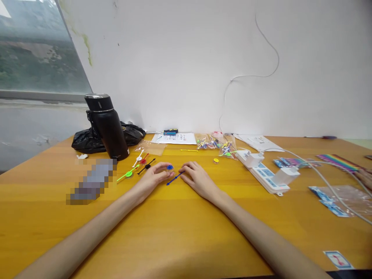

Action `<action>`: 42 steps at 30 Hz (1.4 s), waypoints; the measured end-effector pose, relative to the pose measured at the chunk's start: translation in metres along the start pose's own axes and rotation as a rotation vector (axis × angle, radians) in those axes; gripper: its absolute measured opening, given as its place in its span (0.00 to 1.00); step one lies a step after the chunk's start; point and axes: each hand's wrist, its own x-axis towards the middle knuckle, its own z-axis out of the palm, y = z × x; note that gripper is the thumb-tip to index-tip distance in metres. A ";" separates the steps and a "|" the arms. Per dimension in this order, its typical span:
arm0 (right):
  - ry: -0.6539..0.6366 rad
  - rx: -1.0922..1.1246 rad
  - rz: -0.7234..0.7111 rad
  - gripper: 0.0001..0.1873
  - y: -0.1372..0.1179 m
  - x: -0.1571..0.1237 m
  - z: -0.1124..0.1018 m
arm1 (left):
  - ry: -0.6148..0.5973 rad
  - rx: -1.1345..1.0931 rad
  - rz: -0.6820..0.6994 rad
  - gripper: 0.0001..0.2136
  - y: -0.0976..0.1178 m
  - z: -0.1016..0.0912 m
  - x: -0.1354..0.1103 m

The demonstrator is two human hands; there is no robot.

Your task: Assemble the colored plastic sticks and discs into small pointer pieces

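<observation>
My left hand (158, 176) pinches a small round blue piece (170, 167) between thumb and fingers. Close beside it, my right hand (199, 178) has its fingertips closed on the end of a blue double-ended arrow (173, 179), which points down and left just above or on the table. The arrow and the round piece are apart. Left of my hands lie a black arrow spinner (147, 166), a red arrow spinner (143, 161), a white arrow spinner (138, 159) and a green arrow spinner (128, 174), each with a round centre.
A black flask (108, 130) stands back left before a black plastic bag (87, 140). Behind my hands lie a yellow arrow (189, 150), a yellow round piece (216, 161) and bags of parts (207, 142). A power strip (266, 176) with cables is at right, near another person's hand (364, 177).
</observation>
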 end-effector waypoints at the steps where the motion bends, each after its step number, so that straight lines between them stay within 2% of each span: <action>1: 0.003 -0.002 -0.001 0.09 -0.001 0.000 -0.001 | 0.002 -0.002 -0.004 0.19 0.000 0.000 0.000; 6: -0.040 0.016 -0.094 0.12 -0.006 0.001 -0.006 | 0.004 0.009 0.015 0.19 -0.002 -0.002 0.001; 12: -0.089 0.080 -0.196 0.10 -0.010 0.003 -0.006 | -0.030 0.102 0.033 0.19 -0.002 -0.001 0.001; 20: -0.110 0.162 -0.170 0.07 -0.010 0.003 -0.003 | -0.071 0.147 0.069 0.20 -0.004 -0.003 0.002; 27: -0.086 0.128 -0.125 0.05 -0.006 0.003 -0.001 | -0.117 0.094 0.073 0.19 -0.007 -0.004 0.003; 32: -0.077 0.073 -0.121 0.06 0.000 0.003 0.001 | -0.109 0.078 0.082 0.18 -0.008 -0.004 0.003; 38: -0.108 0.208 -0.150 0.06 0.007 0.001 -0.008 | -0.102 0.127 0.114 0.19 -0.005 -0.002 0.002; 42: -0.100 0.203 -0.118 0.04 0.011 0.002 -0.008 | -0.100 0.161 0.126 0.19 -0.004 -0.001 0.002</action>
